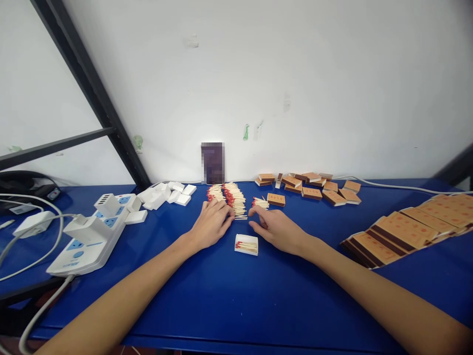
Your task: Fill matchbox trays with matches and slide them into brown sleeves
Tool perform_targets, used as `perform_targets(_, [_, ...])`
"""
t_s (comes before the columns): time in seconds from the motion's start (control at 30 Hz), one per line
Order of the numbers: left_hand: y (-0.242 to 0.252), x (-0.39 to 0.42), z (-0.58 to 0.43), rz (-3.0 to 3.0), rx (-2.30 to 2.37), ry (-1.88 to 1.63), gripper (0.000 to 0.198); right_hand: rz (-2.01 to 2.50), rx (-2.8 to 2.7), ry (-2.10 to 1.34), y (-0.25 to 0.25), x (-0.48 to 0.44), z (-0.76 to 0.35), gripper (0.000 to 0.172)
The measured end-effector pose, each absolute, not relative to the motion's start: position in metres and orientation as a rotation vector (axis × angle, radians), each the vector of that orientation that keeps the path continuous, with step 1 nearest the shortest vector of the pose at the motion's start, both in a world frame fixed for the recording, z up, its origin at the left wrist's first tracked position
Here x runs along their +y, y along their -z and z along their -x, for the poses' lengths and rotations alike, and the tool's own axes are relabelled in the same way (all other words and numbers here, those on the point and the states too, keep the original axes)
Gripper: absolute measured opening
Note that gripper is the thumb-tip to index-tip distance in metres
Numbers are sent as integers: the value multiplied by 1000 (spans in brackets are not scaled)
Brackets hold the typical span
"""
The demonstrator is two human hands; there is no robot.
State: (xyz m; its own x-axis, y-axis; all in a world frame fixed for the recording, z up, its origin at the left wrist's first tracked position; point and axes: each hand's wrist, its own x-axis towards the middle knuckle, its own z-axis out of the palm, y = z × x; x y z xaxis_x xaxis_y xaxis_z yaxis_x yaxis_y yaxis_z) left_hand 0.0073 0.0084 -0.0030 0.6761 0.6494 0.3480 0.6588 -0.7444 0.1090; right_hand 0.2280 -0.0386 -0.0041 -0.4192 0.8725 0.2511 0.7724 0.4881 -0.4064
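Observation:
A pile of red-tipped matches (232, 197) lies on the blue table (236, 296) near the wall. My left hand (211, 223) rests palm down at the pile's near edge, its fingertips touching the matches. My right hand (275, 228) lies just right of the pile with fingers loosely curled; a few loose matches (260, 202) lie just beyond it. Between both hands sits a small white tray (246, 244), open, with matches lying inside. One brown matchbox (276, 199) lies just past my right hand.
Several brown matchboxes (314, 186) are scattered at the back right. Flat brown box sleeves (406, 229) overlap in a row at the right. White inner trays (166, 195) lie at the back left, beside a white power strip (92, 231) with plugs and cables.

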Motion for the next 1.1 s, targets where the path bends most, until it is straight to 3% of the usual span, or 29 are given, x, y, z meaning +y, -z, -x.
perform_targets(0.27, [-6, 1, -8, 2791, -871, 523, 23, 1241, -2307, -278, 5, -37, -226, 17])
perform_targets(0.57, [-1, 6, -4, 2819, -992, 435, 20, 1076, -2322, -218, -23, -64, -222, 11])
perform_targets(0.83, [-7, 2, -8, 2842, -925, 335, 19, 1303, -2328, -245, -13, -53, -225, 13])
perform_targets(1.1, [-12, -11, -12, 2943, -894, 514, 20, 1250, -2445, -205, -2, -44, -229, 19])
